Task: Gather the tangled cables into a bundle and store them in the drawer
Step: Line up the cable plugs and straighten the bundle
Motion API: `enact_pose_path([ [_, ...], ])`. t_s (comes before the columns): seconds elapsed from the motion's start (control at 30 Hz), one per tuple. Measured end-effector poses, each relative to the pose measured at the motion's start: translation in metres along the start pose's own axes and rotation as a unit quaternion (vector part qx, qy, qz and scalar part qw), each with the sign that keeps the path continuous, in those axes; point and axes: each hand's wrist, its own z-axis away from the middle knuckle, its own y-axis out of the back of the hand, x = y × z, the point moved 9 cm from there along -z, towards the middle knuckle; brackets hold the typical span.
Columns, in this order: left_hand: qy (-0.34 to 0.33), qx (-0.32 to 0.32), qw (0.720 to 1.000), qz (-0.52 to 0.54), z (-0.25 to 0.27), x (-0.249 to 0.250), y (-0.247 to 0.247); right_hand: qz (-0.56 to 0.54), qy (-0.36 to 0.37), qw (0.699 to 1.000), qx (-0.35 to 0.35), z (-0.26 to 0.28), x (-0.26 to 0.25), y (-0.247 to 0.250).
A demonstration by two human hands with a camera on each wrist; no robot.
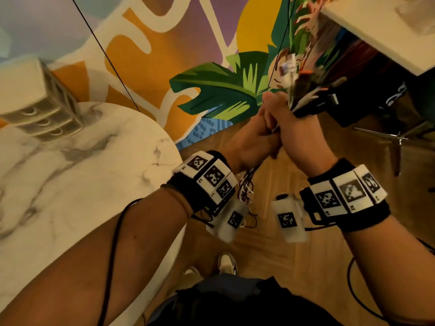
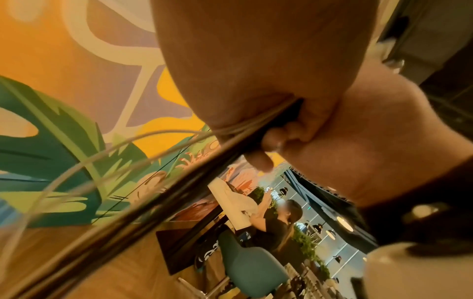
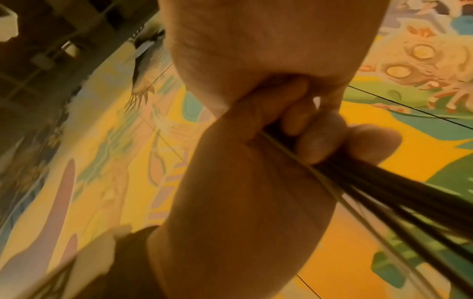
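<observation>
Both hands clamp one cable bundle above the floor.
Left hand (image 1: 253, 142) and right hand (image 1: 299, 128) curl fingers around the cables (image 1: 246, 187); thin, limp, probably light strands, best gripped mid-bundle.

Dim warm light; motion blur; wide-angle edge distortion.

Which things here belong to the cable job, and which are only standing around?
Belong to the job:
- cables, gripped by both hands
- left hand
- right hand
- drawer unit on the marble table

Standing around:
- teal chair
- white table
</observation>
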Motion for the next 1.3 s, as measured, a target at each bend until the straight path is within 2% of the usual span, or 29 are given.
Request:
enact_pose_path([
  [0.07, -0.004, 0.025, 0.999, 0.046, 0.0, 0.01, 0.005, -0.085, -0.015, 0.995, -0.05, 0.0, 0.011, -0.007],
  [0.17, 0.014, 0.079, 0.993, 0.086, 0.004, 0.016, 0.027, -0.169, -0.046, 0.968, -0.181, 0.015, 0.037, -0.037],
  [0.2, 0.028, 0.077, 0.989, 0.122, 0.005, 0.017, 0.032, -0.164, -0.06, 0.961, -0.212, 0.022, 0.049, -0.049],
  [0.27, 0.037, 0.089, 0.99, 0.101, 0.005, 0.023, 0.044, -0.085, -0.082, 0.965, -0.235, 0.034, 0.081, -0.07],
  [0.37, 0.011, 0.125, 0.99, -0.068, 0.006, 0.044, 0.066, 0.016, -0.145, 0.963, -0.228, 0.044, 0.151, -0.091],
  [0.4, -0.002, 0.131, 0.98, -0.153, 0.008, 0.054, 0.071, 0.038, -0.178, 0.959, -0.22, 0.045, 0.174, -0.091],
  [0.47, -0.013, 0.14, 0.938, -0.316, 0.013, 0.067, 0.082, 0.079, -0.236, 0.947, -0.202, 0.048, 0.213, -0.088],
  [0.6, -0.067, 0.117, 0.851, -0.507, 0.023, 0.088, 0.085, 0.169, -0.282, 0.923, -0.197, 0.05, 0.246, -0.085],
  [0.67, -0.101, 0.102, 0.815, -0.561, 0.025, 0.104, 0.084, 0.208, -0.3, 0.911, -0.192, 0.059, 0.261, -0.081],
  [0.73, -0.124, 0.135, 0.777, -0.602, 0.03, 0.122, 0.098, 0.228, -0.33, 0.897, -0.189, 0.07, 0.283, -0.077],
  [0.8, -0.148, 0.162, 0.756, -0.617, 0.034, 0.132, 0.108, 0.213, -0.359, 0.891, -0.178, 0.075, 0.291, -0.074],
  [0.93, -0.199, 0.139, 0.725, -0.645, 0.049, 0.121, 0.093, 0.181, -0.37, 0.898, -0.153, 0.058, 0.273, -0.074],
  [1.0, -0.182, 0.124, 0.741, -0.634, 0.051, 0.1, 0.093, 0.148, -0.365, 0.909, -0.134, 0.049, 0.256, -0.074],
  [1.1, -0.101, 0.114, 0.796, -0.586, 0.049, 0.055, 0.096, 0.063, -0.336, 0.93, -0.135, 0.035, 0.22, -0.081],
  [1.2, -0.018, 0.145, 0.837, -0.527, 0.044, 0.016, 0.099, 0.033, -0.241, 0.959, -0.146, 0.02, 0.16, -0.087],
  [1.3, 0.038, 0.174, 0.886, -0.428, 0.039, 0.002, 0.102, 0.022, -0.145, 0.975, -0.168, 0.012, 0.098, -0.091],
])
